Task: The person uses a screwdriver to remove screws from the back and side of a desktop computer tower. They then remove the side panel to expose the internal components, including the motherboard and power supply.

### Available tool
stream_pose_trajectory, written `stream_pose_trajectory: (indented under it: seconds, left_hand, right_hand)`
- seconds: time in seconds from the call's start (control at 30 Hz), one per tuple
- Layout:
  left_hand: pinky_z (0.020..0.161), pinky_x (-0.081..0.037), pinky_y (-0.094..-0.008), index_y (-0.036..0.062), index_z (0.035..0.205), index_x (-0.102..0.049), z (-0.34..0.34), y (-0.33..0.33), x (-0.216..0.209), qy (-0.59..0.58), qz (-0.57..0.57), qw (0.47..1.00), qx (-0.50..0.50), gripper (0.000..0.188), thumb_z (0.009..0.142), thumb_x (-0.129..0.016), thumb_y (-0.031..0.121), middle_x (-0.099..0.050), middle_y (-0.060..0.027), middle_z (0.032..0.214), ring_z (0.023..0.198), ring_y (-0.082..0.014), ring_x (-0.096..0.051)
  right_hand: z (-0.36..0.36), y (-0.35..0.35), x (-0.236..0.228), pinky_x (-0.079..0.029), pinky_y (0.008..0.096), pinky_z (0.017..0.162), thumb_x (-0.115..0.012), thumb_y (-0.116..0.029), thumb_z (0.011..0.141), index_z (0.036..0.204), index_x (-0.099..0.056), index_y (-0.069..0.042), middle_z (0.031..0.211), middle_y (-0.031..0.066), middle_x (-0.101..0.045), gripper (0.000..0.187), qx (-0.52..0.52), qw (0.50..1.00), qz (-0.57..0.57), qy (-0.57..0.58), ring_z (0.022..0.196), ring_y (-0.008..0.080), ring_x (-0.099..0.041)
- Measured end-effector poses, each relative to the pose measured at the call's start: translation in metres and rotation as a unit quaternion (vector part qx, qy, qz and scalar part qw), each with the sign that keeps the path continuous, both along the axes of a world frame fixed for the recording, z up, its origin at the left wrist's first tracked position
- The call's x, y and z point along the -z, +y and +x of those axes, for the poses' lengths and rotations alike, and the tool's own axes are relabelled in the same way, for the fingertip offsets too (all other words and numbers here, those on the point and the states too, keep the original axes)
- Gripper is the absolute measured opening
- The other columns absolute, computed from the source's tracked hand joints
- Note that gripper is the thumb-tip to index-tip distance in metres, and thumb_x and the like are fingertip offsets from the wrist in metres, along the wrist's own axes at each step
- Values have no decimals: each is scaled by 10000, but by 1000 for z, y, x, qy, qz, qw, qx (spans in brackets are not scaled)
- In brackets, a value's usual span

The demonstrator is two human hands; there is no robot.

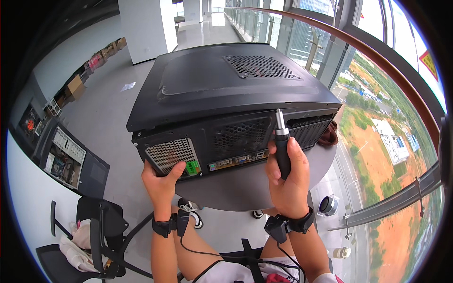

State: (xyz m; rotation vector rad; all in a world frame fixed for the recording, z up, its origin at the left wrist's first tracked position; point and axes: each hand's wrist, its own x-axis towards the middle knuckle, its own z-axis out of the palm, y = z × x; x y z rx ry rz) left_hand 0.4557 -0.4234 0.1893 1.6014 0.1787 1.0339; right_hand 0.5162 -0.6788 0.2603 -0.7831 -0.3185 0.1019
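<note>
The right hand (289, 188) has its fingers closed around a screwdriver (283, 158), dark handle in the palm, silver tip pointing up in front of the case's back edge; whether the tip touches cannot be told. The left hand (162, 184) is at the case's near left corner, thumb on the back panel by a green tag (192, 167); its other fingers are mostly hidden, so I cannot tell whether they grip or only brace. The black case (198, 85) lies flat on a round table (226, 195), back toward the person, its mesh vent (264, 67) on top and a row of ports (240, 160) below. Brown cloth (329, 135) sits beside its right side. Black straps (165, 227) circle both wrists. Farther left stand an open case (66, 158) and a chair (101, 221); at lower right, a cup (341, 253)
</note>
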Motion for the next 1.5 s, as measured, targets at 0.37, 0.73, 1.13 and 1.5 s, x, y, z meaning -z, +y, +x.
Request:
stream_pose_trajectory:
  seconds: [0.37,0.73,1.13,1.5]
  left_hand:
    - [847,-544,-288,-10,1175,-622,1,1,-4,14,-34,999,21,550,752,-912,189,-707,-61,1058,926,-147,-672]
    - [876,-536,-293,-18,1189,-621,-1,4,0,34,-23,999,7,550,755,-896,177,-699,-67,1079,944,-157,-671]
    - [875,-533,-279,-23,1204,-617,0,-4,-5,17,-28,999,37,529,789,-883,169,-704,-62,1076,943,-139,-667]
    - [757,-496,-208,-34,1312,-623,0,-5,-20,84,-29,995,36,603,813,-874,191,-729,-35,970,806,-64,-626]
  right_hand:
    - [2,1,-20,-286,201,418,-605,-268,1040,1084,-627,-16,842,52,-622,257,83,993,-74,-40,471,55,-428]
    - [-19,21,-27,-295,214,417,-626,-294,1028,1076,-620,-30,852,50,-628,269,96,991,5,91,504,58,-441]
    - [-5,-13,-51,-250,211,377,-483,-469,1055,1069,-565,-66,751,10,-540,411,-186,967,-37,170,480,56,-348]
    - [24,-19,-55,-191,212,362,-552,-519,1024,893,-542,-60,629,-3,-465,478,-40,968,-226,101,412,56,-314]
